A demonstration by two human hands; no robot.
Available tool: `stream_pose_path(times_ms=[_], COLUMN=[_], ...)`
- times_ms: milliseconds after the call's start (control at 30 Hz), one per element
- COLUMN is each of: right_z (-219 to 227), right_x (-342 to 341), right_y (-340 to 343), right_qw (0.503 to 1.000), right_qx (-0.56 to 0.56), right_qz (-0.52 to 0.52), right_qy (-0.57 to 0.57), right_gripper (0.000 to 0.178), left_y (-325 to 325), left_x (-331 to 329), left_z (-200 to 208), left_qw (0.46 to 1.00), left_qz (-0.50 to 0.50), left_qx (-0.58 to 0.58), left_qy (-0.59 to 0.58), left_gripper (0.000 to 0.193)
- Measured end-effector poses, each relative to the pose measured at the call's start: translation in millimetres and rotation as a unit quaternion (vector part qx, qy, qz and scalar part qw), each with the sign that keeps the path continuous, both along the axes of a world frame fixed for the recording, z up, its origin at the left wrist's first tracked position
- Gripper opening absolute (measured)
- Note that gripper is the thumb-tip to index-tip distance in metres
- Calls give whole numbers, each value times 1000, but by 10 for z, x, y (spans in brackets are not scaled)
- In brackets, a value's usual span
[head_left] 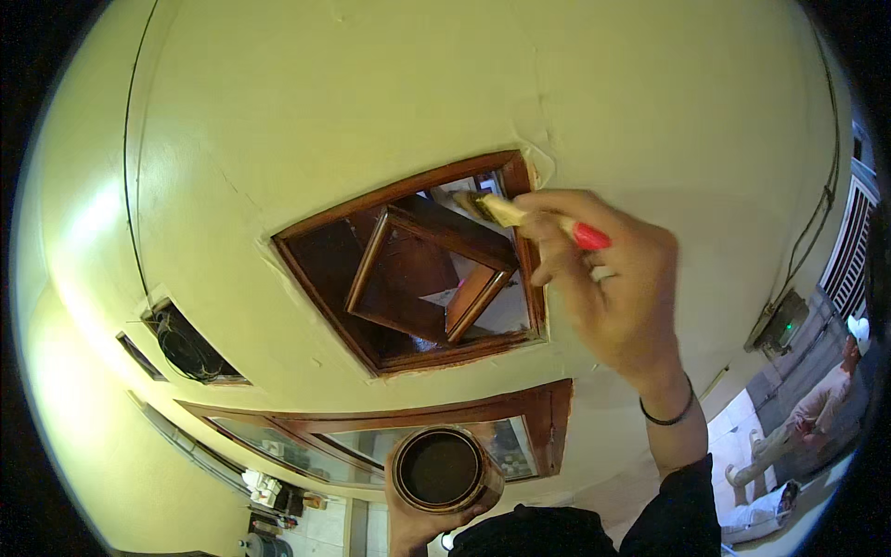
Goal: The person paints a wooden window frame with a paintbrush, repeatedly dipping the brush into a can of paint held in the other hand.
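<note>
My right hand (620,274) is closed round a paintbrush (507,212) with a pale yellow handle and a red end. Its dark bristles point left, in front of the upper right part of a small brown wooden window frame (399,191) set in the wall. Whether they touch the wood, I cannot tell. Inside this frame, a smaller wooden sash (368,263) stands at a slant. Low in the middle, my left hand (408,527) grips an open round can (490,485) of dark brown liquid from below and the side.
Pale yellow wall (390,102) surrounds the frame. Below runs a long wood-framed window (549,429), partly behind the can. Left, a wall opening (190,348) holds coiled black cable. On the right are a metal box (781,323), hanging cables and two people, one a person in light clothes (817,399).
</note>
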State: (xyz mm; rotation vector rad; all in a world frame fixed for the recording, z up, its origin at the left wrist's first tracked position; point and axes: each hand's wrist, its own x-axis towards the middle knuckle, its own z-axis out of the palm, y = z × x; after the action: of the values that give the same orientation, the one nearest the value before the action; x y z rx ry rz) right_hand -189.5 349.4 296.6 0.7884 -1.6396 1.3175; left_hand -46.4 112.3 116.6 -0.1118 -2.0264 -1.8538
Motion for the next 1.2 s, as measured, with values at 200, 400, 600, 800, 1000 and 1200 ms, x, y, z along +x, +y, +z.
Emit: stream_pose_path(times_ms=[200,400,600,800,1000,1200], right_z=[-64,-53,-49,-117,-126,-126], right_x=[205,-173,-41,-29,-115,238], right_y=[96,-163,-11,19,96,156], right_qw=[992,995,997,994,995,996], right_qx=[-55,41,22,58,94,80], right_qz=[96,23,64,64,1,-29], right_qy=[-64,90,45,63,32,29], right_gripper=[15,19,26,25,21,17], left_y=[0,65,73,107,154,126], left_x=[52,18,150,240,144,158], left_z=[-66,-94,-154,-259,-296,-270], left_qw=[1000,999,998,997,998,999], left_qz=[18,35,62,76,54,30], left_qx=[-8,-5,-5,2,10,26], left_qy=[-5,-7,-16,-19,-15,-18], left_gripper=[126,126,126,126,126,126])
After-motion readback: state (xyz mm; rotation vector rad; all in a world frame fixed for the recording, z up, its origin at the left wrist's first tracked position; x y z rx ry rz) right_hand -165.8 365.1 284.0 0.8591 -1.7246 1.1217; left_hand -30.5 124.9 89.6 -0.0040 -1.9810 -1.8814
